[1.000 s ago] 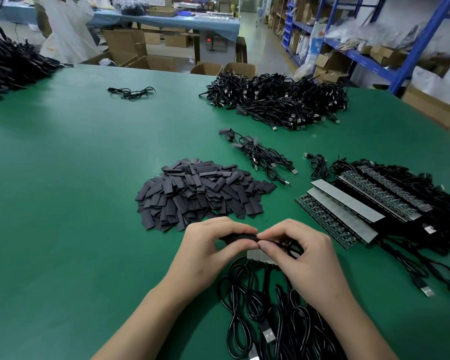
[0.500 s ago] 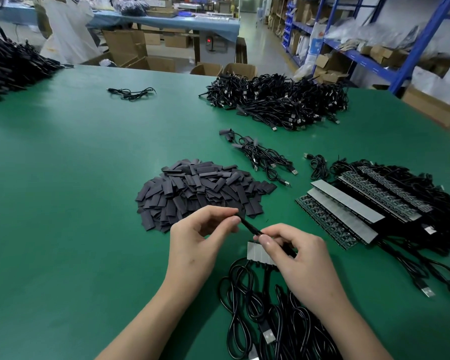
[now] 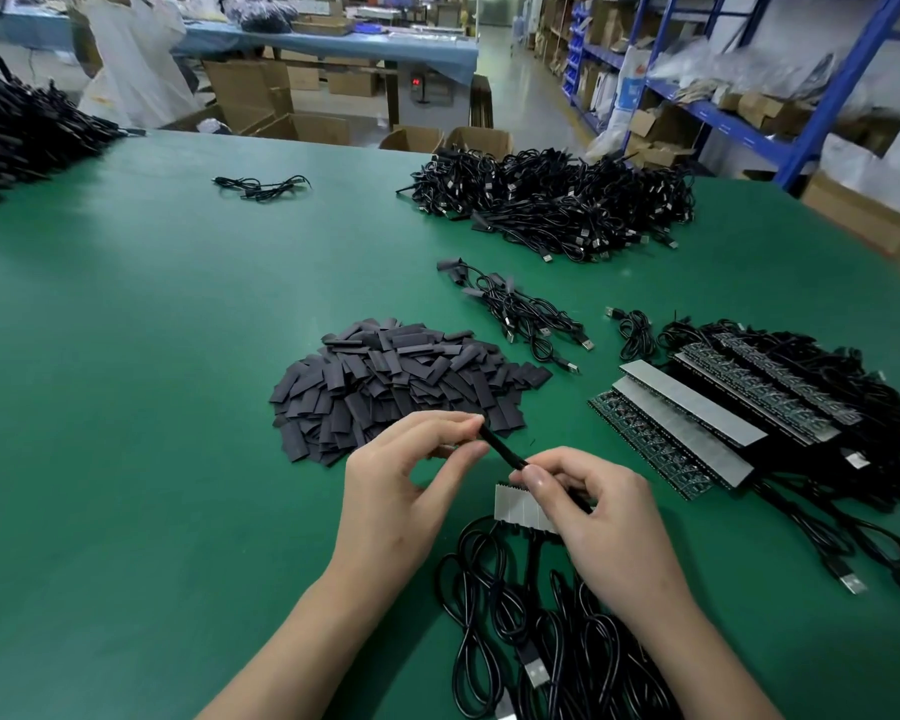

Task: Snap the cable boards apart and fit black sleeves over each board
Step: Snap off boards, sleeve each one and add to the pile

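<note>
Head view: left hand (image 3: 401,491) and right hand (image 3: 609,522) fingers pinch black sleeve (image 3: 502,452) at its 10 and 4 o'clock ends; best slid on straight, unkinked.

On the green table (image 3: 152,407) the left hand (image 3: 401,491) pinches the upper end of a black sleeve (image 3: 502,452) between thumb and forefinger, while the right hand (image 3: 609,522) pinches its lower end just above a short grey strip of boards (image 3: 520,504) whose black cables (image 3: 541,641) trail toward the camera. Behind the hands lies a pile of loose sleeves (image 3: 401,376), with stacked board panels (image 3: 697,418) to the right and a large cable heap (image 3: 552,200) farther back
</note>
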A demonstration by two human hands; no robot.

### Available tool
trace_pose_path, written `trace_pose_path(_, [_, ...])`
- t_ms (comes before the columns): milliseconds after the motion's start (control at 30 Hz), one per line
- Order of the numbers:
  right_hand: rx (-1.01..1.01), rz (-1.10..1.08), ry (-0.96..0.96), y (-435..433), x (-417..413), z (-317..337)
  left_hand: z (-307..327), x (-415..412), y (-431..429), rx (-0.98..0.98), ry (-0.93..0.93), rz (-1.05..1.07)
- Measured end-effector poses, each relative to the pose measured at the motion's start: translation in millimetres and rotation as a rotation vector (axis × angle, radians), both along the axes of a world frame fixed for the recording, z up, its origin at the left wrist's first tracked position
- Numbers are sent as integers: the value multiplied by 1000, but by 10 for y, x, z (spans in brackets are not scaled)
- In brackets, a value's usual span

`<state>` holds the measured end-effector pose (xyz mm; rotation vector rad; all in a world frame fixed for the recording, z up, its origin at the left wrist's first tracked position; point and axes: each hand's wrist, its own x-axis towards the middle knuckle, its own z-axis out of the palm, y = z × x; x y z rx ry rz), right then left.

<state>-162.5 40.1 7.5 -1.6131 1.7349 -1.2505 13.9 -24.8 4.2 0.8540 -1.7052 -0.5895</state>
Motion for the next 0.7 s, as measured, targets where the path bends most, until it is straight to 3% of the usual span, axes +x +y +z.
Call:
trace_pose_path(233, [81,181,-284,-11,-127,8,30,-2,30,0,44,-81])
trace_pose_path(400, [113,248,-316,-19,-119,6,16,4,25,35,51,-113])
trace_pose_path(700, [99,159,-332,-26,-70,-7,-5,18,11,149,55,-92])
